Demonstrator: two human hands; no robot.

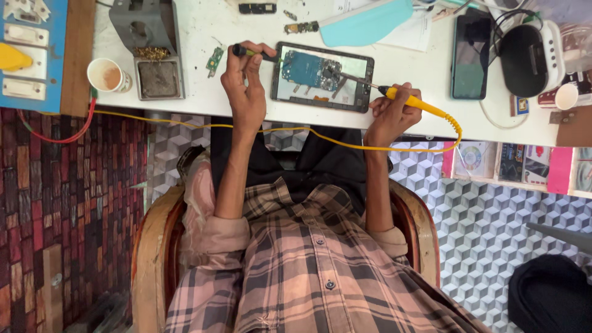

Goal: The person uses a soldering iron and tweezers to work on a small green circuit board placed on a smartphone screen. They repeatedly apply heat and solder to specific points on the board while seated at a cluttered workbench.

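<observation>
Pink and grey plaid shirt (308,271) fills the bottom of the view, worn by the person seated in a rounded wooden chair (151,259), with both sleeves rolled to the elbow. Both forearms reach up to a white worktop (203,37).

On that worktop, centred between the two hands, lies a black rectangular tablet-like device (324,76) opened face up, with a blue circuit board (305,68) showing in its left half.

Just left of the device, the left hand (246,86) has its fingers closed on a thin dark tool with a green grip (253,53); its tip points toward the device's upper left corner.

Just right of the device, the right hand (391,114) has its fingers clamped on a yellow-handled soldering iron (407,98). The metal tip reaches over the device to the right edge of the circuit board. A yellow cord (246,126) runs from the handle, looping below the worktop edge and across to the far left.

Well left of the device stand a grey soldering stand with a sponge tray (154,55) and a paper cup (108,75). A small green circuit piece (214,60) lies near the left hand. Well right of the device lie a dark smartphone (470,58) and a black and white rounded appliance (530,58).
</observation>
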